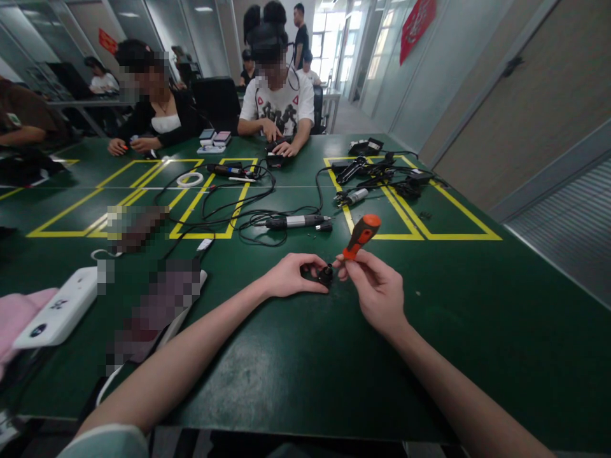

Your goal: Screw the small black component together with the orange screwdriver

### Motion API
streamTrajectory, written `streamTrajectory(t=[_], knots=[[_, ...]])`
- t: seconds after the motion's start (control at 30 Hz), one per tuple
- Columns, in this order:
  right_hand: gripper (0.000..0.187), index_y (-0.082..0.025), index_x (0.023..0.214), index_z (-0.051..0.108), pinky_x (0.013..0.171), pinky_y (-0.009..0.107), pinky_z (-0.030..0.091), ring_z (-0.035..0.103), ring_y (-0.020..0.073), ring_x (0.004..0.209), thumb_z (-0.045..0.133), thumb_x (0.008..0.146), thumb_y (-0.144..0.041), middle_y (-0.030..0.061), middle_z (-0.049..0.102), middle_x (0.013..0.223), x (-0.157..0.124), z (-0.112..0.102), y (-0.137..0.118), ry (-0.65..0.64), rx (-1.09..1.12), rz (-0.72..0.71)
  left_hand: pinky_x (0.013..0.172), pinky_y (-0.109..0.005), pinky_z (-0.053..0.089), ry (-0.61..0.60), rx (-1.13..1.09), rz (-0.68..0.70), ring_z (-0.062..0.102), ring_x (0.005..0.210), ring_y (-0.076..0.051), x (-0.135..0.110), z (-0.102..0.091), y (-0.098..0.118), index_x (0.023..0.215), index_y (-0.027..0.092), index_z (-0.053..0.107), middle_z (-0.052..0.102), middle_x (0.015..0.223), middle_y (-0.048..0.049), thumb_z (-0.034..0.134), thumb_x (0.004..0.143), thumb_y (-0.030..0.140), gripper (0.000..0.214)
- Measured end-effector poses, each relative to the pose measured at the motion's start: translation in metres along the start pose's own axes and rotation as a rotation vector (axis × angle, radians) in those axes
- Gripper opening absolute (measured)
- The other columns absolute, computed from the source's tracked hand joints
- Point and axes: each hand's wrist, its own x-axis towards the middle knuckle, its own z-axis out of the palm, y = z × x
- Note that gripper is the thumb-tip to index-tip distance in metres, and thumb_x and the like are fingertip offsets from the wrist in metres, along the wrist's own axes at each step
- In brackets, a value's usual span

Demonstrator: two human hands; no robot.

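Evidently, left hand (289, 276): grips black part (326, 275) — seems light, stiff; grasp its sides.
Right hand (380, 286): pinches screwdriver (363, 235), tilted above grip.

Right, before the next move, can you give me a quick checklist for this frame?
1. Left hand has the small black part: ok, between thumb and fingers.
2. Right hand grips the orange-and-black screwdriver: ok, low on the handle.
3. Handle upright: not ok, tilted.
4. Tip seated in the part: cannot tell, too small and partly hidden.
5. Silver-and-black pen-shaped tool away from both hands: ok, lying beyond them.
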Motion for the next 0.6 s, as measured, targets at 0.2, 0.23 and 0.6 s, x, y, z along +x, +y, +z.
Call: streamTrajectory(t=[0.2, 0.23, 0.6], knots=[[0.01, -0.021, 0.086, 0.071, 0.069, 0.033, 0.064, 0.073, 0.0187, 0.069, 0.078, 0.084, -0.029, 0.0023, 0.076, 0.076, -0.0028, 0.0003, 0.007, 0.055, -0.016, 0.039, 0.08, -0.028, 0.046, -0.005, 0.023, 0.002, 0.061, 0.084, -0.016, -0.0001, -0.0006, 0.0006, 0.103, 0.016, 0.076, 0.069, 0.085, 0.0002, 0.09, 0.07, 0.035, 0.04], [0.01, -0.021, 0.084, 0.071, 0.068, 0.032, 0.064, 0.073, 0.0187, 0.068, 0.078, 0.084, -0.029, 0.002, 0.075, 0.075, -0.0027, 0.0002, 0.0071, 0.056, -0.025, 0.04, 0.081, -0.028, 0.047, -0.006, 0.03, 0.002, 0.061, 0.084, -0.017, -0.0001, -0.0007, 0.0007, 0.103, 0.016, 0.076, 0.069, 0.085, -0.0001, 0.09, 0.07, 0.035, 0.041], [0.016, -0.021, 0.1, 0.079, 0.063, 0.032, 0.061, 0.068, 0.0159, 0.065, 0.064, 0.095, -0.027, 0.0039, 0.076, 0.082, -0.0009, 0.0008, 0.0035, 0.021, 0.019, 0.008, 0.08, -0.028, 0.045, -0.009, -0.008, -0.001, 0.061, 0.084, -0.016, -0.0001, -0.0001, 0.0008, 0.103, 0.016, 0.076, 0.071, 0.088, -0.0006, 0.09, 0.07, 0.035, 0.041]])
